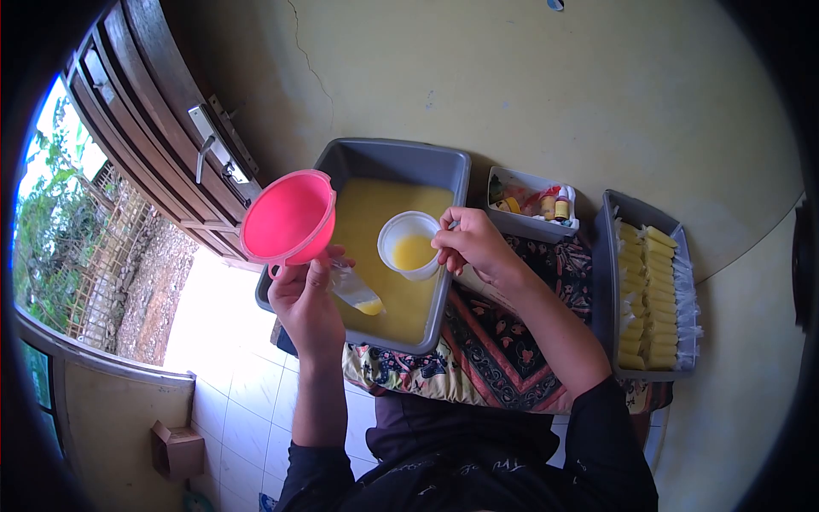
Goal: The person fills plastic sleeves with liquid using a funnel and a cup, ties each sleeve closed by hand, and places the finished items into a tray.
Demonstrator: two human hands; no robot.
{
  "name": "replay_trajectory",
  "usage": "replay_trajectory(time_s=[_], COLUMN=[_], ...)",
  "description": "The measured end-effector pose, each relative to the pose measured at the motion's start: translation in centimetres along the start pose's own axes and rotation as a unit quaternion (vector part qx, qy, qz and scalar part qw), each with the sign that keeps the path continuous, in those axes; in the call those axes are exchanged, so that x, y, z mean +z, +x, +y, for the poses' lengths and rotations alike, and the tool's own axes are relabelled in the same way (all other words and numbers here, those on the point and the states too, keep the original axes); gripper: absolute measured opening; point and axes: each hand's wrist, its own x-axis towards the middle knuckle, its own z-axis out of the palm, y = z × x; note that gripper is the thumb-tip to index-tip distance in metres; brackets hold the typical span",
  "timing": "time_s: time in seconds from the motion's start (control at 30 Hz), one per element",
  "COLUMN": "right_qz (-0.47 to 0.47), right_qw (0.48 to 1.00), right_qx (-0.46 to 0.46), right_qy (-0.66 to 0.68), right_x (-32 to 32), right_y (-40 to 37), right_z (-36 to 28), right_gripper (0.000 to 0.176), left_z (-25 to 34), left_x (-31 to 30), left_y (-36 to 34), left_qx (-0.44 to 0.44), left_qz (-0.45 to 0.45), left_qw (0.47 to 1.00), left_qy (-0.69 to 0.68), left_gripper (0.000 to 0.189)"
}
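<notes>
My left hand (309, 286) is closed around the neck of a pink funnel (290, 215) and the top of a clear plastic bag (354, 288), which hangs with a little yellow liquid at its lower end. The funnel's wide mouth faces up. My right hand (467, 243) pinches the rim of a white plastic cup (401, 224) holding yellow liquid. The cup is over a large grey tub (461, 183) of yellow liquid, to the right of the bag and apart from the funnel.
A small grey box (531, 224) of bottles and packets stands right of the tub. Farther right, a grey tray (607, 282) holds several filled yellow bags. Patterned cloth (503, 333) covers the table. A wooden door (162, 111) stands open at left; a cardboard box (177, 450) is on the floor.
</notes>
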Motion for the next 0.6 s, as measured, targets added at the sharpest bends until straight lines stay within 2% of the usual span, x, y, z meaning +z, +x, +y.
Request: replay_trajectory(time_s=[0.2, 0.33, 0.4, 0.6], right_qz=[0.004, 0.006, 0.007, 0.023], right_qw=[1.000, 0.999, 0.999, 0.997], right_qx=[0.004, -0.002, -0.003, -0.010], right_qy=[0.009, 0.034, 0.040, 0.069], right_x=[0.0, 0.0, -0.2, -1.2], right_y=[0.1, -0.2, -0.5, -1.4], right_z=[-0.1, -0.5, -0.8, -1.4], right_gripper=[0.011, 0.012, 0.011, 0.011], left_z=[0.1, 0.3, 0.6, 1.2], left_x=[0.3, 0.4, 1.1, 2.2], left_y=[0.2, 0.3, 0.8, 1.9], left_qx=[0.001, -0.002, 0.011, 0.042], left_qz=[0.029, -0.001, 0.023, 0.007], left_qw=[0.999, 1.000, 0.999, 0.999], left_qy=[-0.015, -0.001, -0.022, -0.024], left_gripper=[0.023, 0.023, 0.022, 0.021])
